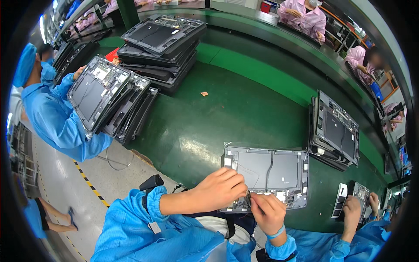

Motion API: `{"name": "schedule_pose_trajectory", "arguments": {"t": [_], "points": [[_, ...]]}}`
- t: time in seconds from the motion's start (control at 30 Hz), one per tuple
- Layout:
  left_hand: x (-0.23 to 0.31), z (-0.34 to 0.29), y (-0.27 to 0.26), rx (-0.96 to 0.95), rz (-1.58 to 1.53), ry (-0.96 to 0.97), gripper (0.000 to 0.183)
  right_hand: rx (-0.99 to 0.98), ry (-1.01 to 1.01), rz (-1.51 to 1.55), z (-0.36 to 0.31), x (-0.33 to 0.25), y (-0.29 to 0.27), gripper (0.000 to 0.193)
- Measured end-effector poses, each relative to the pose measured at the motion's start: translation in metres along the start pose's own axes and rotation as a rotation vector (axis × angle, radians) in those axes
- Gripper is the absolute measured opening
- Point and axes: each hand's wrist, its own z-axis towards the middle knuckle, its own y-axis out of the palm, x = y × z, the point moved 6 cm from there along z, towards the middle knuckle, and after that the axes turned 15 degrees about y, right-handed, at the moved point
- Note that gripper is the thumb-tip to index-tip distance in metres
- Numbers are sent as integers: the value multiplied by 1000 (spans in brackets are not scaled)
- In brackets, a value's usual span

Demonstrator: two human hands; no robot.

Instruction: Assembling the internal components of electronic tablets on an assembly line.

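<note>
My left hand (222,187): fingers bent, tips lowered to the near edge of an open laptop chassis (286,168); knuckles hide the gap, so I cannot tell what they grip. My right hand (269,214): thumb and forefinger nearly together, just beside the left's; anything small between them I cannot make out. Chassis lies flat on the green counter (209,131), under and beyond both sets of fingers, black cable (269,168) farther out. To its right, a stack of similar chassis (336,126). Upper left, two taller stacks (163,35), a blue-clad co-worker (52,115) beside the nearer. Lower right, another co-worker's hands (351,210) at a second unit (361,192).
</note>
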Motion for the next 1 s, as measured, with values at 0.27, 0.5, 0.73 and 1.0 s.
{"name": "schedule_pose_trajectory", "arguments": {"t": [0.27, 0.5, 0.73, 1.0], "points": [[-7, 5, -1, -44, 5, -50, 16, 26, 176, -14, 0, 1, 0, 16], [-35, 21, -1, -206, -276, -230, 27, -91, 380, 122, 27, 17, 0, 8], [-57, 34, 8, -535, -278, -298, 34, -214, 456, 265, 28, 30, 5, 6], [-27, -15, -32, -35, -247, 62, 18, -205, 442, 358, 27, 31, 4, 5]]}}
